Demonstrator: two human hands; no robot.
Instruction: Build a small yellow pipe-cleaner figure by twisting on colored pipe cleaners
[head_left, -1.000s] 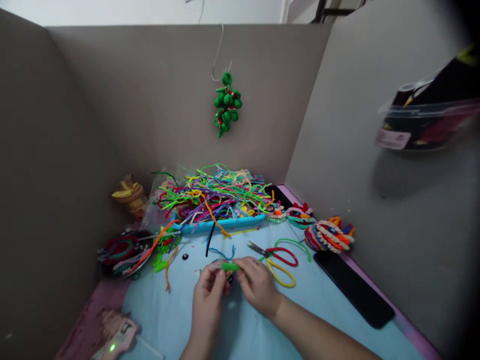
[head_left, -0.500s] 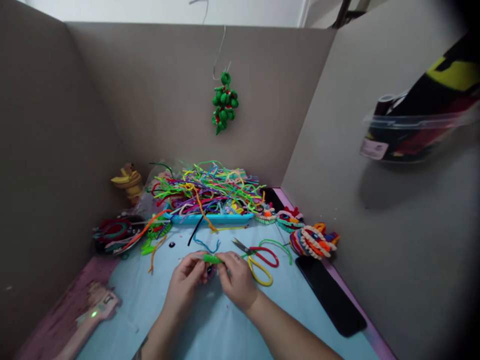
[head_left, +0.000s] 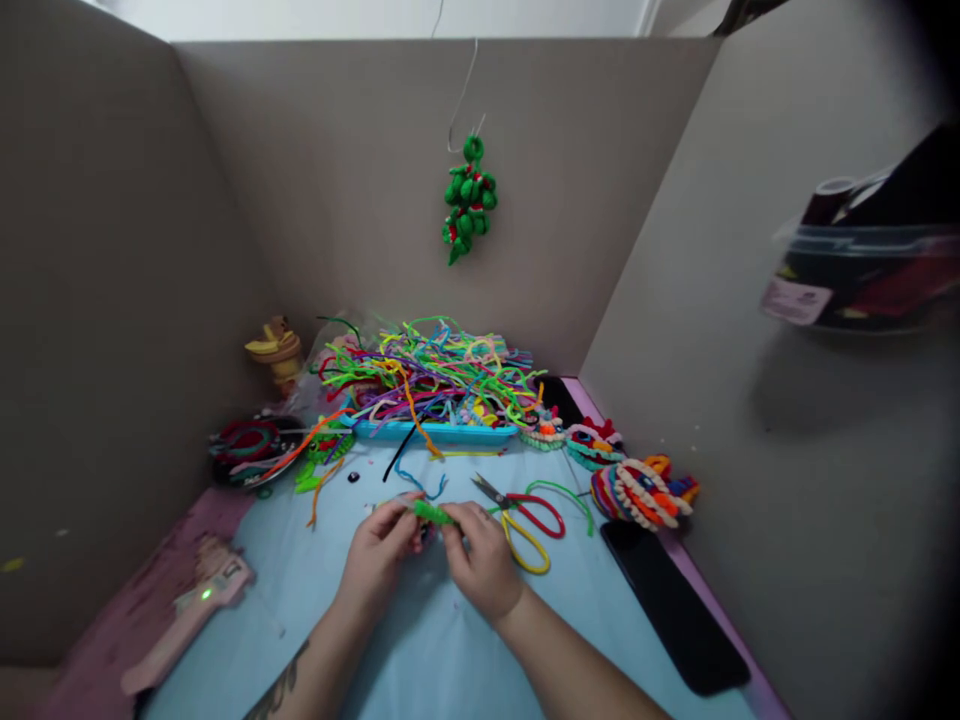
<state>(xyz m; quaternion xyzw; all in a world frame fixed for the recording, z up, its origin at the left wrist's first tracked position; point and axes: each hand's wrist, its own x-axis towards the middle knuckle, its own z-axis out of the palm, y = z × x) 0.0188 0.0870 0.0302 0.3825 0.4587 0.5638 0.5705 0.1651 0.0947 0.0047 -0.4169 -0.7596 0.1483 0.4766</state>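
Observation:
My left hand (head_left: 379, 557) and my right hand (head_left: 480, 560) meet over the light blue mat (head_left: 420, 650), both pinching a short green pipe-cleaner piece (head_left: 433, 513) between their fingertips. A small dark bit sits under the green piece, too hidden to make out. Red-and-yellow-handled scissors (head_left: 525, 515) lie just right of my right hand, blades pointing left. Beyond my hands a blue tray (head_left: 435, 432) holds a heap of coloured pipe cleaners (head_left: 427, 375).
A pink glue gun with a green light (head_left: 187, 610) lies at the left front. A black phone (head_left: 671, 605) lies at the right. Woven colourful figures (head_left: 641, 490) sit along the right wall. A green ornament (head_left: 469, 200) hangs on the back wall. A dark dish (head_left: 247, 450) is at left.
My hands stay together on the green piece. The camera has shifted, so the scene slid left and then slightly back right; the green piece looks a little more tilted.

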